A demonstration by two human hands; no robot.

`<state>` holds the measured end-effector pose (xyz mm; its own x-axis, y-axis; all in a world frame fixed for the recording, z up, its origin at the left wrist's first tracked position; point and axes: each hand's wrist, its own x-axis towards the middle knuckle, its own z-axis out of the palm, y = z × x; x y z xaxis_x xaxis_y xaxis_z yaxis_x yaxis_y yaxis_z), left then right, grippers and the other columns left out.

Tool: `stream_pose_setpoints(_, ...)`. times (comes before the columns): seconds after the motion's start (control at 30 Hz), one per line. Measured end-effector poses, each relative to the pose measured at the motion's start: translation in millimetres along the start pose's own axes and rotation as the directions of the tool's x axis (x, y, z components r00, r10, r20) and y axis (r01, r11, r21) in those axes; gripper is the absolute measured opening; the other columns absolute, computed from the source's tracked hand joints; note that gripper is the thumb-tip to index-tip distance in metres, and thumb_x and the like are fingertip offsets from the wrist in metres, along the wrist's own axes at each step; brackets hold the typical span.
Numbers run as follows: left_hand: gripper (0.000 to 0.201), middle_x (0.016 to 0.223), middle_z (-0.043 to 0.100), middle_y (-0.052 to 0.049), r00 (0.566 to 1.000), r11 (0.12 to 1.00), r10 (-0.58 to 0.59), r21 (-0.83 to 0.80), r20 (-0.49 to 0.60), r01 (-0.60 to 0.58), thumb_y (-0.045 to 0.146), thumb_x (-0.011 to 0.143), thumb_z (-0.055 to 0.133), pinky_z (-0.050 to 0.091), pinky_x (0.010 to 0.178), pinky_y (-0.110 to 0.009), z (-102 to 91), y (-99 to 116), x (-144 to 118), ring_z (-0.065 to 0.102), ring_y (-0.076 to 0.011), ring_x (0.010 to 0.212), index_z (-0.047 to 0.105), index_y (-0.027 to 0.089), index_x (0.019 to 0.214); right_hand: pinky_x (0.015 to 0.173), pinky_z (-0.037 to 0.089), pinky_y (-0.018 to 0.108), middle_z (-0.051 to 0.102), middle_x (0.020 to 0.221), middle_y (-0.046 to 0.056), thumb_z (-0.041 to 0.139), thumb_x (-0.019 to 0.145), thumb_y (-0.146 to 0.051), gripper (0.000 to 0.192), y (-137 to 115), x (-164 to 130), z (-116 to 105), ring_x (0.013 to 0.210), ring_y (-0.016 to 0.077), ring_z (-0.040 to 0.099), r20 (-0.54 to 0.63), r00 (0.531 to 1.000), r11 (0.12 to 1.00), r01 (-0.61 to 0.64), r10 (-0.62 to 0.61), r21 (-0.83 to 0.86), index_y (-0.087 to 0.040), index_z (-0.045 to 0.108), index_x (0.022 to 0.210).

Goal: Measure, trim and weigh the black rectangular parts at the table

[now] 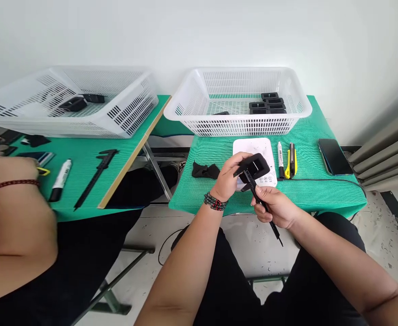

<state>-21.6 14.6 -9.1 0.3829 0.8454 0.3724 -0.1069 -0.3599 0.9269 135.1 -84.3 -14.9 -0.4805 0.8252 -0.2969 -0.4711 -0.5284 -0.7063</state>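
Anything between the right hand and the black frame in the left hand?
Yes: the black caliper, held in the right hand, spans the gap, its upper end at the black frame in the left hand. Nothing else visible stands between them.

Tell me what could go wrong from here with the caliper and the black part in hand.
The black part is held above the table by the left hand, so a slip could drop it onto the white scale.

The caliper, held at a slant in the right hand, might shift against the part.

The cable runs near the table's front edge, where an arm might snag it.
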Motion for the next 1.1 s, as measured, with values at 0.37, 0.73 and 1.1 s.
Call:
stream_pose_setpoints(0.37,0.038,0.109,0.077,-0.010,0.992,0.962,-0.116,-0.255,-0.043,0.101,0.050,0.090,0.065,0.049,0.107,-0.041,-0.9,-15,0,0.069,-0.0319,0.114,0.082,0.020,0.104,0.034,0.024,0.022,0.050,0.041,-0.006,0.083,0.071,-0.067,0.054,1,1,1,0.029,0.0053,0.031,-0.099,0.995,0.999,0.002,-0.006,-0.043,-0.016,0.064,0.066)
stream_pose_setpoints(0.73,0.039,0.114,0.077,-0.008,0.993,0.950,-0.118,-0.288,0.031,0.122,0.049,0.093,0.063,0.050,0.104,-0.039,-2.2,-10,1,0.069,-0.0293,0.110,0.081,0.019,0.110,0.032,0.022,0.021,0.051,0.039,-0.006,0.084,0.065,-0.071,0.058,0,0,3,0.027,0.0051,0.031,-0.121,0.992,0.998,-0.030,0.024,-0.048,-0.017,0.064,0.064)
stream_pose_setpoints(1.1,0.047,0.099,0.080,-0.014,0.916,0.709,-0.272,-0.583,0.294,0.397,0.048,0.088,0.068,0.058,0.078,-0.032,-4.1,12,0,0.076,-0.0240,0.084,0.074,0.012,0.118,0.036,0.025,0.021,0.055,0.046,-0.005,0.084,0.075,-0.059,0.049,-2,-2,0,0.031,0.0059,0.037,0.092,0.992,0.996,-0.086,0.087,-0.021,-0.014,0.067,0.073)
